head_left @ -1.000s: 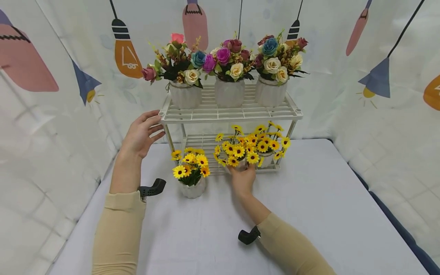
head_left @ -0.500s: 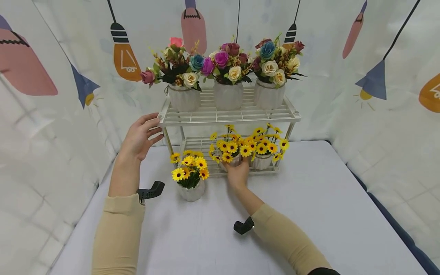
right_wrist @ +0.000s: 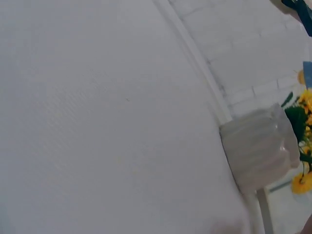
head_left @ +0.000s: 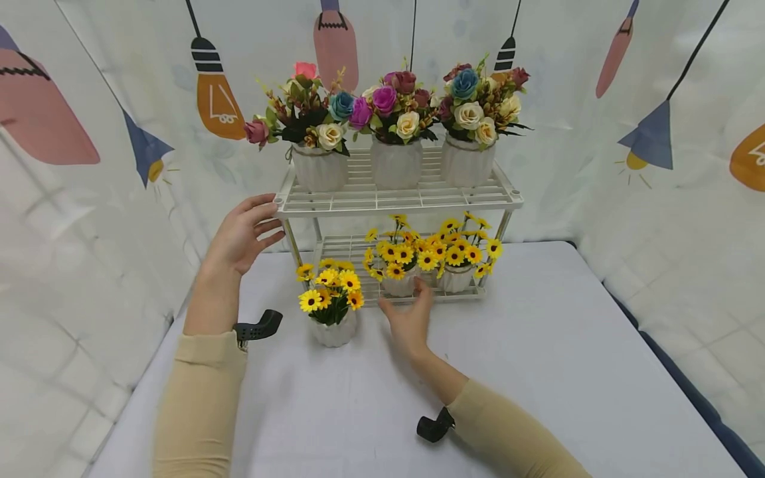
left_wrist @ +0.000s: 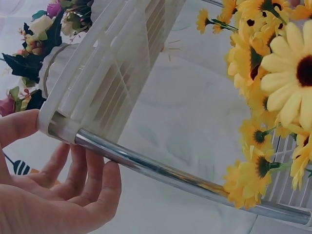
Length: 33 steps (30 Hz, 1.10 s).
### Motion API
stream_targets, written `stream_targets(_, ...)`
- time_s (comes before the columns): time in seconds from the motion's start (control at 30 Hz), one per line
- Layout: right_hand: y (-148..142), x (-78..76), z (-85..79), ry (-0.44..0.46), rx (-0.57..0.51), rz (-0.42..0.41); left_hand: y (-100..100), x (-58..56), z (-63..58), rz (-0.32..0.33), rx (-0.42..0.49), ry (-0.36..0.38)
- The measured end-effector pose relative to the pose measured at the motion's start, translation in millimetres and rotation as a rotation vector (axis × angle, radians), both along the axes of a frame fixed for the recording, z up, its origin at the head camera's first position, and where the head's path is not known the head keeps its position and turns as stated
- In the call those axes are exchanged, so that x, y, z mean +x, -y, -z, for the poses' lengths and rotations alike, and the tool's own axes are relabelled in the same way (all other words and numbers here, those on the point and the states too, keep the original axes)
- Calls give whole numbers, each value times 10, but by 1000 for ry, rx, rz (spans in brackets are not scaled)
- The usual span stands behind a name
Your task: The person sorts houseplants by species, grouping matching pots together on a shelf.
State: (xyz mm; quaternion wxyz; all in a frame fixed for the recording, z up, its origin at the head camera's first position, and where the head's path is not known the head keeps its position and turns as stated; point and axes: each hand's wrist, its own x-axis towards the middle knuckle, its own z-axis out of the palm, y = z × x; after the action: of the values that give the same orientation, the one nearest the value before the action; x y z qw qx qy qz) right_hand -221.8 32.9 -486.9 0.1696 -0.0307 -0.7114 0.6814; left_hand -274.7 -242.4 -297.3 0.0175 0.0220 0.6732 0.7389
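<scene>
My left hand [head_left: 236,232] is at the left front corner of a white two-tier rack [head_left: 399,200], its relaxed fingers [left_wrist: 111,187] beside the chrome post [left_wrist: 161,165] and thumb at the corner. My right hand [head_left: 409,318] is just in front of the lower tier, thumb and fingers spread apart, fingertips by the middle pot of yellow daisies [head_left: 399,284]. That white pot stands on the lower tier beside another daisy pot [head_left: 457,279] to its right. A third daisy pot [head_left: 333,330] stands on the table, before the rack's left end; its white pot [right_wrist: 261,151] also shows in the right wrist view.
Three white pots of mixed roses [head_left: 319,169] stand in a row on the upper tier. A white cloth [head_left: 538,345] covers the table. Behind hangs a white curtain [head_left: 562,133] printed with light bulbs.
My right hand has let go of the middle daisy pot and drawn back slightly toward me. That pot had moved left on the lower tier. My left hand stays at the rack corner.
</scene>
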Motion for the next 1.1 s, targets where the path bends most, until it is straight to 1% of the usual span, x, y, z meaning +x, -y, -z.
stream_targets(0.1,68,156,21,-14,10,-113,22,-42,-8,34,14,29)
stream_targets(0.2,153,274,26,4,25,-229,53,-75,-24,72,31,58)
stream_targets(0.3,216,325,47,34,32,-309,78,-105,-43,101,29,80)
stream_targets(0.43,276,317,84,66,27,-358,107,-135,-70,129,27,101)
stream_targets(0.6,366,258,139,98,35,-382,134,-158,-83,141,54,127)
stream_targets(0.8,504,210,128,125,45,-371,146,-157,-82,135,67,133)
stream_targets(0.97,624,169,140,100,58,-349,149,-155,-77,135,66,121)
stream_targets(1.1,714,149,184,88,44,-332,149,-156,-72,138,66,113)
